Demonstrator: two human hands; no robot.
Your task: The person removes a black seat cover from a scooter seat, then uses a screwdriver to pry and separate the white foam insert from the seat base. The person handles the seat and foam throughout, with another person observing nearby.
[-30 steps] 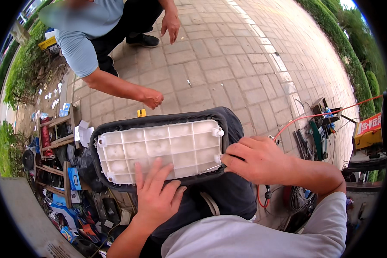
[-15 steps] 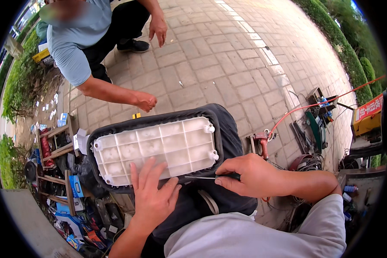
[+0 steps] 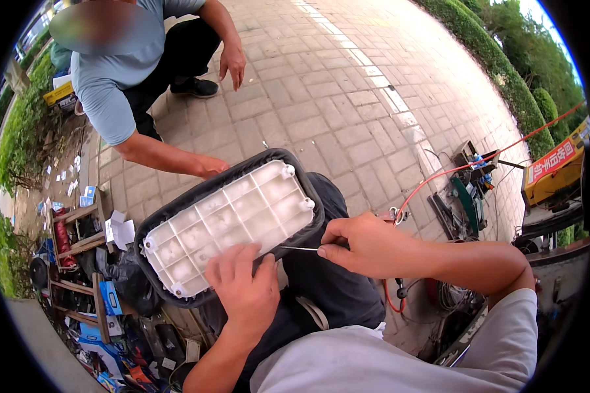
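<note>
An upturned cushion-like piece, with a white gridded plastic base (image 3: 229, 213) inside a black padded rim (image 3: 164, 285), rests on my dark-clad legs. My left hand (image 3: 241, 295) grips its near edge, fingers bent onto the white base. My right hand (image 3: 364, 249) is closed on a thin metal tool (image 3: 298, 247), like a screwdriver, whose shaft reaches the right part of the near rim; the tool's handle is hidden in my fingers. Another person's hand (image 3: 210, 169) is at the far edge, its fingertips hidden behind the piece.
The other person (image 3: 118, 98) crouches at upper left on paving (image 3: 301, 105). Wooden frames (image 3: 82, 242), boxes and clutter lie left. A red hose (image 3: 472, 164), metal tools (image 3: 455, 203), cables (image 3: 449, 295) and a yellow sign board (image 3: 554, 167) are at right. A hedge (image 3: 498, 65) borders the paving.
A thin tool came into view in my right hand. The piece has since turned, its right end swinging upward and leftward. The other person's lower hand has moved down to its far edge.
</note>
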